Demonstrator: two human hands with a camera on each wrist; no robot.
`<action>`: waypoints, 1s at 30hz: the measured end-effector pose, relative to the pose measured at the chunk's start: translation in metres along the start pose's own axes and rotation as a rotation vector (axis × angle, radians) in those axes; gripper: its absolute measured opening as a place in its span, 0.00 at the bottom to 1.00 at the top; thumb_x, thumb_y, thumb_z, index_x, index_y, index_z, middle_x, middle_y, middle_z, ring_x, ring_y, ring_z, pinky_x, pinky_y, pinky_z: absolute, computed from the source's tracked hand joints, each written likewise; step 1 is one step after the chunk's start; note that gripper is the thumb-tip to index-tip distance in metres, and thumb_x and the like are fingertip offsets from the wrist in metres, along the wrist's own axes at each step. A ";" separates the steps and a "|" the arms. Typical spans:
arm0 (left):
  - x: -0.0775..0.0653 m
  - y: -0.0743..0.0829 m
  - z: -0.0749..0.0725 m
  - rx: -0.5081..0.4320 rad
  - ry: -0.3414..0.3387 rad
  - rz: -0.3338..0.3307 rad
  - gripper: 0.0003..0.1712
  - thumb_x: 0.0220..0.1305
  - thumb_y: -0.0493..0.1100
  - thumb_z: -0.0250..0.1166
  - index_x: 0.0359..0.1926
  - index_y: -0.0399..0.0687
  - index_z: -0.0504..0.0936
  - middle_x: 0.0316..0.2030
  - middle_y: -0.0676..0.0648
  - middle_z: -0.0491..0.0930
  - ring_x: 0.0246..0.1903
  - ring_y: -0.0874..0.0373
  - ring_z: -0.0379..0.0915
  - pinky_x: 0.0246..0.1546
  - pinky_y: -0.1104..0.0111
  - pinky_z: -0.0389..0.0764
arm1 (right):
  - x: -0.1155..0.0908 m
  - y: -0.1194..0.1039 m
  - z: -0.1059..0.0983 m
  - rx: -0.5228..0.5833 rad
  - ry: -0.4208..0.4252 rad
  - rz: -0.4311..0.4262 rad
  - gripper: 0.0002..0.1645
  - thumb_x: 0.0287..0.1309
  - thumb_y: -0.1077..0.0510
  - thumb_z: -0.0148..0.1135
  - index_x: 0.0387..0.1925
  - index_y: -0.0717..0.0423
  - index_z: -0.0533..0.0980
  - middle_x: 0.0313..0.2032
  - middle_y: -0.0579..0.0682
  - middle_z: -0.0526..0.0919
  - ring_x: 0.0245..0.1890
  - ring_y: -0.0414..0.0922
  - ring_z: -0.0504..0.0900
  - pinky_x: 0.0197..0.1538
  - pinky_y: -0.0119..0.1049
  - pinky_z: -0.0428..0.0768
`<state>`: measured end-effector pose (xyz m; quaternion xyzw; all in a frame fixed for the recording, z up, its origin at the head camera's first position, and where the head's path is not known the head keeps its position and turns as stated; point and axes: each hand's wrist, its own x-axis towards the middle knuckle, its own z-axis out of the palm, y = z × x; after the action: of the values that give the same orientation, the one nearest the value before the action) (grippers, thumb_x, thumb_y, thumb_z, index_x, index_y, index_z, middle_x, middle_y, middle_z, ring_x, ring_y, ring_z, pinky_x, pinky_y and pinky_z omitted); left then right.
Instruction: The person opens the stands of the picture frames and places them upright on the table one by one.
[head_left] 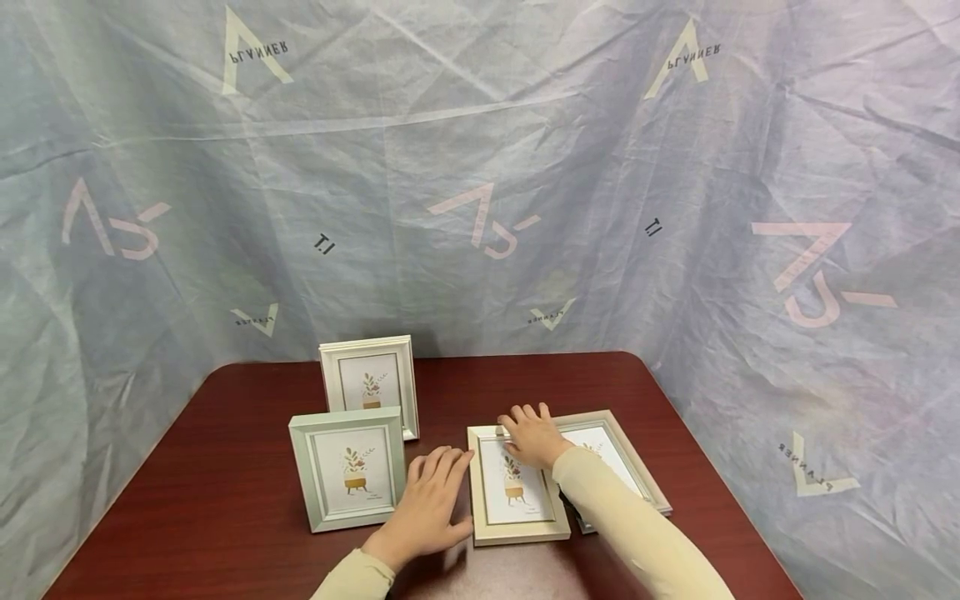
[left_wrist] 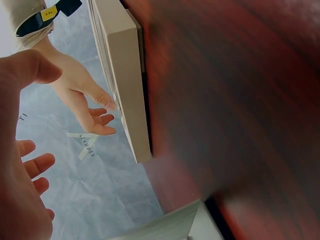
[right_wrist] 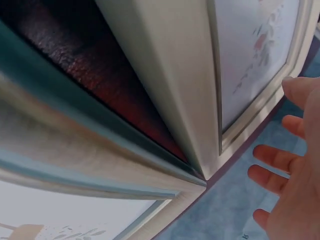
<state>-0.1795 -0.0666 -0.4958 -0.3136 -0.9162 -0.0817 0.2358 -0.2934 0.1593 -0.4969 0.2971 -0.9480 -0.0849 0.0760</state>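
A cream picture frame (head_left: 520, 533) with a potted-plant print lies face up near the middle of the table. Over its top edge, my right hand (head_left: 534, 439) has its fingers loosely spread, with the thumb (left_wrist: 102, 98) right at the frame's face. My left hand (head_left: 431, 504) hovers on the frame's left side, fingers extended and thumb apart, nothing between them. Just left of that hand a pale green frame (head_left: 302, 467) stands upright. The right forearm partly covers a beige-grey frame (head_left: 637, 457) lying to the right, close against the cream one.
Behind the green frame stands a white frame (head_left: 410, 375), its lower left part hidden. The dark red table (head_left: 187, 500) has a rounded far edge. A grey printed cloth (head_left: 480, 167) hangs around the back and sides.
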 end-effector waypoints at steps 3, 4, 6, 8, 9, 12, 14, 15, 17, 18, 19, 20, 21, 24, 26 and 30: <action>0.000 0.000 0.002 -0.005 -0.022 -0.010 0.52 0.37 0.62 0.64 0.64 0.44 0.62 0.55 0.45 0.65 0.57 0.50 0.55 0.49 0.53 0.56 | 0.001 -0.001 0.002 -0.026 -0.026 0.004 0.24 0.59 0.41 0.52 0.55 0.43 0.67 0.47 0.49 0.68 0.49 0.48 0.68 0.52 0.53 0.58; 0.000 0.000 0.003 -0.003 -0.029 -0.011 0.51 0.38 0.62 0.64 0.64 0.44 0.62 0.55 0.45 0.65 0.57 0.50 0.55 0.49 0.53 0.56 | 0.001 -0.002 0.003 -0.028 -0.035 0.005 0.23 0.60 0.42 0.52 0.55 0.43 0.68 0.46 0.49 0.69 0.49 0.48 0.68 0.52 0.53 0.58; 0.000 0.000 0.005 -0.006 -0.036 -0.012 0.51 0.38 0.62 0.64 0.63 0.45 0.62 0.54 0.45 0.65 0.56 0.50 0.56 0.49 0.52 0.57 | 0.001 -0.003 0.004 -0.030 -0.052 0.011 0.22 0.60 0.42 0.51 0.54 0.43 0.68 0.46 0.49 0.69 0.49 0.49 0.68 0.52 0.53 0.58; -0.001 0.001 0.006 -0.008 -0.042 -0.016 0.50 0.39 0.62 0.64 0.63 0.45 0.62 0.54 0.45 0.65 0.56 0.50 0.56 0.49 0.53 0.57 | 0.002 -0.004 0.006 -0.030 -0.065 0.017 0.22 0.61 0.42 0.50 0.53 0.44 0.68 0.46 0.49 0.69 0.49 0.49 0.68 0.53 0.53 0.58; -0.001 0.001 0.007 -0.007 -0.044 -0.017 0.50 0.38 0.62 0.63 0.63 0.45 0.62 0.54 0.45 0.65 0.56 0.50 0.56 0.48 0.53 0.57 | 0.002 -0.004 0.006 -0.028 -0.068 0.021 0.21 0.61 0.43 0.50 0.53 0.45 0.68 0.46 0.50 0.69 0.49 0.49 0.68 0.53 0.53 0.58; -0.001 0.001 0.009 -0.012 -0.055 -0.025 0.49 0.39 0.62 0.63 0.63 0.46 0.62 0.54 0.45 0.65 0.56 0.50 0.56 0.49 0.53 0.57 | 0.003 -0.005 0.010 -0.035 -0.064 0.029 0.18 0.63 0.44 0.49 0.51 0.46 0.69 0.44 0.50 0.70 0.48 0.49 0.68 0.52 0.52 0.59; -0.002 0.001 0.010 -0.013 -0.068 -0.033 0.49 0.39 0.62 0.62 0.64 0.46 0.61 0.54 0.46 0.65 0.57 0.51 0.55 0.49 0.53 0.57 | 0.004 -0.005 0.013 -0.044 -0.062 0.035 0.16 0.64 0.46 0.47 0.49 0.46 0.69 0.43 0.50 0.70 0.47 0.49 0.68 0.51 0.52 0.59; -0.002 0.001 0.011 -0.015 -0.075 -0.037 0.49 0.40 0.61 0.62 0.64 0.46 0.61 0.54 0.46 0.65 0.57 0.51 0.55 0.49 0.53 0.57 | 0.004 -0.005 0.014 -0.045 -0.056 0.037 0.15 0.64 0.47 0.47 0.48 0.46 0.69 0.43 0.50 0.70 0.47 0.49 0.68 0.51 0.52 0.60; -0.002 0.001 0.013 -0.020 -0.091 -0.043 0.49 0.40 0.61 0.62 0.64 0.46 0.61 0.54 0.46 0.65 0.57 0.51 0.55 0.49 0.53 0.57 | 0.005 -0.005 0.016 -0.055 -0.054 0.041 0.12 0.65 0.48 0.46 0.46 0.46 0.69 0.42 0.49 0.70 0.46 0.49 0.68 0.51 0.52 0.60; -0.002 0.001 0.014 -0.021 -0.097 -0.044 0.49 0.40 0.61 0.63 0.64 0.46 0.60 0.54 0.46 0.65 0.57 0.51 0.55 0.49 0.53 0.57 | 0.006 -0.005 0.017 -0.059 -0.055 0.044 0.12 0.65 0.48 0.46 0.46 0.46 0.69 0.42 0.49 0.70 0.47 0.48 0.68 0.51 0.52 0.60; -0.003 0.002 0.015 -0.020 -0.102 -0.045 0.49 0.40 0.61 0.63 0.64 0.46 0.60 0.54 0.46 0.65 0.57 0.51 0.55 0.49 0.53 0.57 | 0.006 -0.005 0.017 -0.056 -0.051 0.045 0.11 0.65 0.48 0.47 0.45 0.45 0.69 0.42 0.49 0.70 0.46 0.49 0.68 0.51 0.52 0.60; -0.003 0.002 0.016 -0.019 -0.102 -0.043 0.49 0.40 0.60 0.63 0.64 0.46 0.60 0.54 0.46 0.65 0.57 0.51 0.55 0.49 0.53 0.57 | 0.007 -0.005 0.018 -0.057 -0.050 0.046 0.11 0.64 0.47 0.47 0.44 0.45 0.69 0.42 0.50 0.70 0.46 0.49 0.68 0.51 0.52 0.60; -0.003 0.002 0.016 -0.016 -0.100 -0.041 0.49 0.40 0.60 0.63 0.64 0.46 0.60 0.54 0.46 0.65 0.56 0.51 0.55 0.49 0.53 0.57 | 0.008 -0.005 0.019 -0.059 -0.048 0.048 0.11 0.64 0.47 0.48 0.44 0.45 0.69 0.43 0.50 0.70 0.47 0.49 0.68 0.51 0.52 0.61; -0.003 0.002 0.018 -0.007 -0.083 -0.032 0.50 0.39 0.61 0.63 0.64 0.46 0.61 0.54 0.46 0.65 0.56 0.51 0.56 0.48 0.53 0.57 | 0.010 -0.005 0.020 -0.077 -0.049 0.053 0.12 0.63 0.46 0.50 0.45 0.44 0.69 0.44 0.50 0.70 0.47 0.49 0.68 0.50 0.51 0.61; -0.003 0.002 0.018 -0.004 -0.069 -0.027 0.50 0.38 0.61 0.63 0.63 0.46 0.61 0.53 0.46 0.65 0.55 0.51 0.56 0.48 0.53 0.58 | 0.011 -0.004 0.020 -0.099 -0.052 0.054 0.12 0.62 0.46 0.51 0.45 0.43 0.69 0.45 0.50 0.70 0.48 0.49 0.67 0.50 0.51 0.60; -0.003 0.002 0.018 0.001 -0.060 -0.020 0.51 0.37 0.62 0.63 0.63 0.45 0.62 0.53 0.46 0.65 0.55 0.51 0.56 0.47 0.53 0.58 | 0.011 -0.002 0.021 -0.135 -0.040 0.039 0.13 0.60 0.46 0.54 0.45 0.43 0.69 0.46 0.49 0.69 0.48 0.49 0.66 0.51 0.50 0.59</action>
<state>-0.1824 -0.0614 -0.5128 -0.3064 -0.9261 -0.0740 0.2075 -0.3056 0.1534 -0.5166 0.2712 -0.9470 -0.1530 0.0787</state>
